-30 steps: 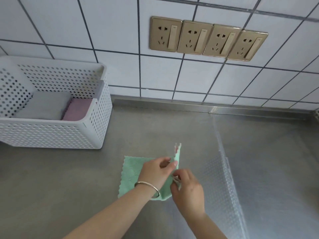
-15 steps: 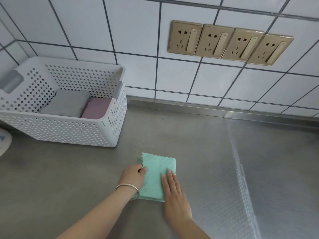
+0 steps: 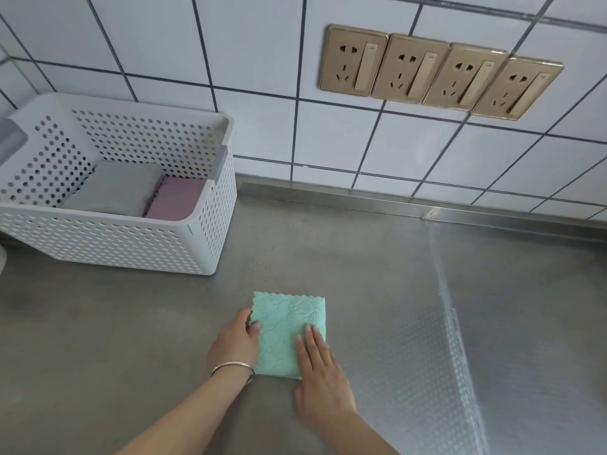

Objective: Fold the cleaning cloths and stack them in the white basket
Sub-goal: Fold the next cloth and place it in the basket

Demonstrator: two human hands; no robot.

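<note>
Since a moment ago the green cloth (image 3: 289, 333) has stayed folded flat while both hands settled on it. Far left, against the counter's (image 3: 98, 323) back edge, the basket (image 3: 203, 238) holds grey (image 3: 115, 190) and pink (image 3: 175, 198) cloths. Left hand (image 3: 235, 343) grips the cloth's left edge, fingers curled; right hand (image 3: 320, 372) presses flat, released. Cloth's long axis runs front to back; the left hand is nearer the basket

I can read no words, brands or numbers anywhere in front of me. The wall sockets (image 3: 440, 72) carry no legible marking.
</note>
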